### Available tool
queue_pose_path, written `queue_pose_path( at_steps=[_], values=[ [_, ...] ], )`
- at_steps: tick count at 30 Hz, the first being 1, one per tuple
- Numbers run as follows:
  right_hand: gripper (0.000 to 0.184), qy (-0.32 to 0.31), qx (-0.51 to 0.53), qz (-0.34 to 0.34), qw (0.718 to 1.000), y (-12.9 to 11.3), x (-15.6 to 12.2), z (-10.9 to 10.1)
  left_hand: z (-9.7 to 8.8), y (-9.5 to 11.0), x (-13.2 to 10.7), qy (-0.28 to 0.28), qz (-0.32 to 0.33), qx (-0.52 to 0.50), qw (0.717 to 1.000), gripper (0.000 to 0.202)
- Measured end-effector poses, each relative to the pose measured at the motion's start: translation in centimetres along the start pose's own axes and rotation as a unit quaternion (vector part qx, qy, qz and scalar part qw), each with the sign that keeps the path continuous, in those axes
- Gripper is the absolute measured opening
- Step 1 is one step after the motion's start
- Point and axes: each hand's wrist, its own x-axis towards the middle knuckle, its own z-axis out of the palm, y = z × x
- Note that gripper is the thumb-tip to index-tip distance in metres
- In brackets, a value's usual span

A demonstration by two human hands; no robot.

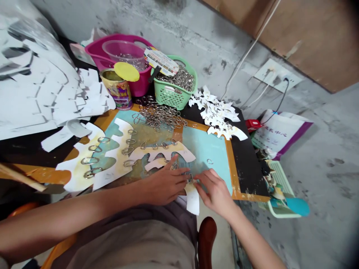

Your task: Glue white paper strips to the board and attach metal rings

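Observation:
My left hand lies over a curved white piece at the table's near edge, fingers stretched out and covering much of it. Thumb and fingers of my right hand pinch at a small metal ring on that piece; the fingers partly hide it. Just beyond, a curved white strip carries several metal rings along its scalloped side. To the left, more scalloped white pieces bear rings, with yellowish stains near them. One loose ring rests on the light-blue sheet.
A pile of metal rings lies at the back, before a green basket of rings, a magenta basket and a can. White pieces are heaped back right. At far left stands a large white stack.

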Motion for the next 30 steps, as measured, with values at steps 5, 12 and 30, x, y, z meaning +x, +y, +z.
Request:
queue_pose_path(
  at_steps=[5,12,30],
  values=[
    [0.015,-0.091,-0.034,-0.066,0.993,1.4,2.0,-0.6,-0.3,0.2,0.0,-0.002,-0.010,0.015,1.000,0.020],
    [0.022,-0.172,-0.061,-0.153,0.971,2.3,4.5,-0.4,-0.1,-0.2,0.2,0.002,-0.007,-0.041,0.999,0.017],
    [0.019,0.144,-0.116,0.062,0.981,-2.8,-2.0,5.5,0.6,0.6,0.0,0.009,-0.016,-0.010,1.000,0.027]
  ],
)
